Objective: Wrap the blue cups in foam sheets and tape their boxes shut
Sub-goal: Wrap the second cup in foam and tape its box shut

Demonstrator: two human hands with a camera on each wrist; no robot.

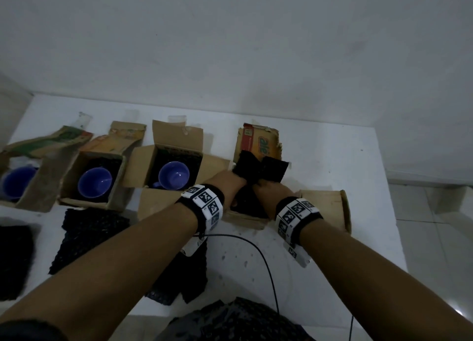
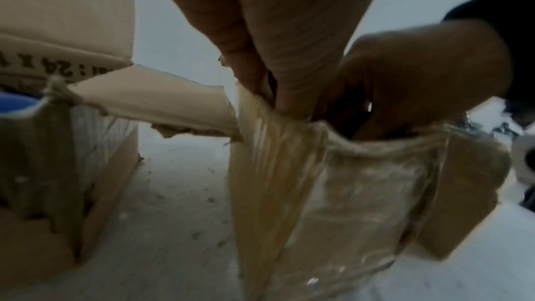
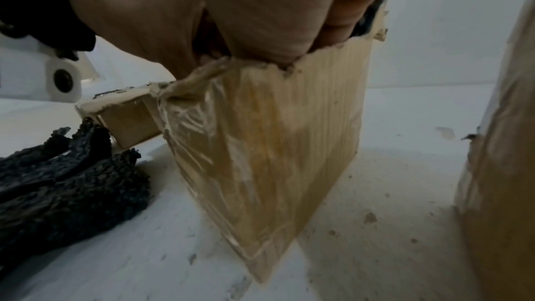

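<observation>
Both of my hands are down in the rightmost cardboard box (image 1: pixel 325 207), on the black foam sheet (image 1: pixel 261 171) whose ends stick up out of it. My left hand (image 1: pixel 231 187) has thumb and fingers pushed in at the box's near-left corner (image 2: pixel 275 168), pinching foam there. My right hand (image 1: pixel 266 190) is curled over the foam in the box mouth, also seen as a fist (image 2: pixel 420 77). Whatever the foam covers is hidden. Three blue cups (image 1: pixel 174 174) (image 1: pixel 94 183) (image 1: pixel 18 183) sit unwrapped in open boxes to the left.
Loose black foam sheets (image 1: pixel 87 235) (image 1: pixel 12 258) (image 1: pixel 184 276) lie on the white table (image 1: pixel 332 263) in front of the boxes. A black cable (image 1: pixel 266 263) runs from my left wrist toward me. The rightmost box's flaps (image 1: pixel 258 143) stand open; the table's right edge is close.
</observation>
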